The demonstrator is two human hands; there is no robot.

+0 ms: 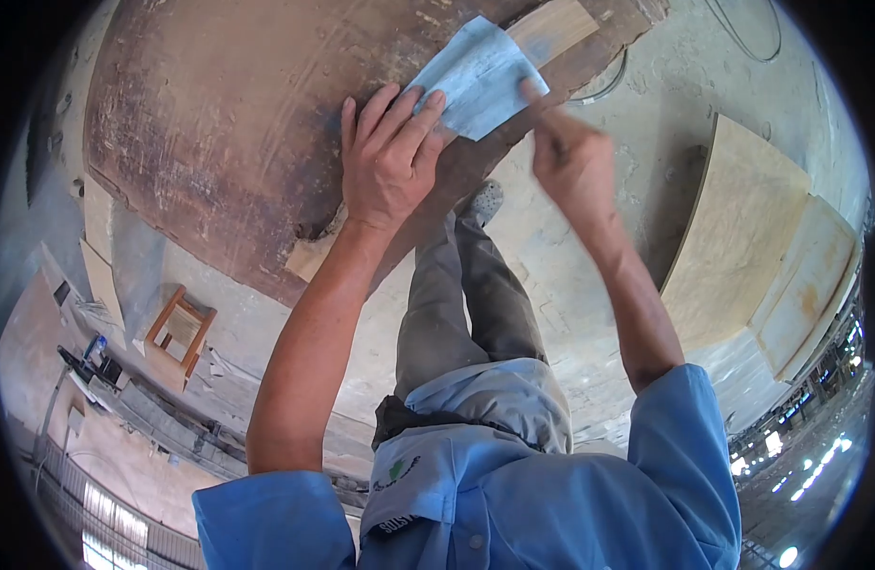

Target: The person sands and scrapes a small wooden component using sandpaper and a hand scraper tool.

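Two hands are meeting at one sheet of grey-blue sandpaper near the top centre of the frame. The image is upside down, so the person's own left and right cannot be told for sure; I am taking the hand toward frame left as the left hand. It is lying flat and spread on the worn brown tabletop, fingers extended, their tips pressing on the lower left corner of the sheet; it is not clenched around anything. The right hand, at centre right, is blurred; one raised finger is touching the sheet's right edge, but whether it is pinching the paper or only pushing it I cannot tell.

The sheet is lying tilted, its long axis running from lower left toward upper right, partly covering a pale wooden strip that is continuing the same line toward the top edge. So the sheet is sitting just above and between both hands, with the left hand bearing on it more fully.

Below the hands, grey trouser legs and a blue shirt are filling the lower centre. A small wooden stool is standing at left, and pale boards are leaning at right.
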